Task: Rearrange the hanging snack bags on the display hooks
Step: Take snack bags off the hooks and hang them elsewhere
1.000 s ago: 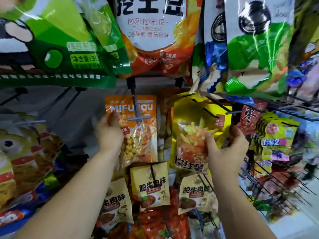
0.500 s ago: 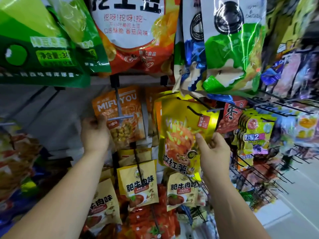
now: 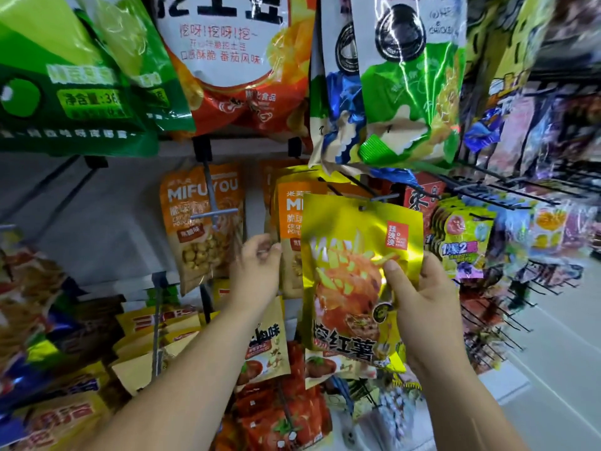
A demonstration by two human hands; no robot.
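Observation:
A shiny yellow fries-picture snack bag (image 3: 351, 255) is held up in front of the rack by my right hand (image 3: 422, 307), thumb on its front and fingers behind its right edge. Its hang hole sits just below the tip of a wire hook (image 3: 385, 197); whether it is still threaded I cannot tell. Behind it hangs an orange MIFUYOU bag (image 3: 291, 222), and my left hand (image 3: 257, 271) pinches that bag's left edge with curled fingers. Another orange MIFUYOU bag (image 3: 201, 229) hangs on the grey hook (image 3: 211, 203) to the left.
Large green bags (image 3: 65, 92), a red-orange chip bag (image 3: 234, 60) and a green-white bag (image 3: 409, 92) hang above. Yellow beef-snack bags (image 3: 266, 346) and red packs (image 3: 286, 411) hang below. Small yellow-green packs (image 3: 465, 236) and bare wire hooks (image 3: 487, 314) jut out at right.
My left hand left the left orange bag and moved right to the second orange bag. My right hand drew the yellow bag forward toward the hook's tip, uncovering that orange bag.

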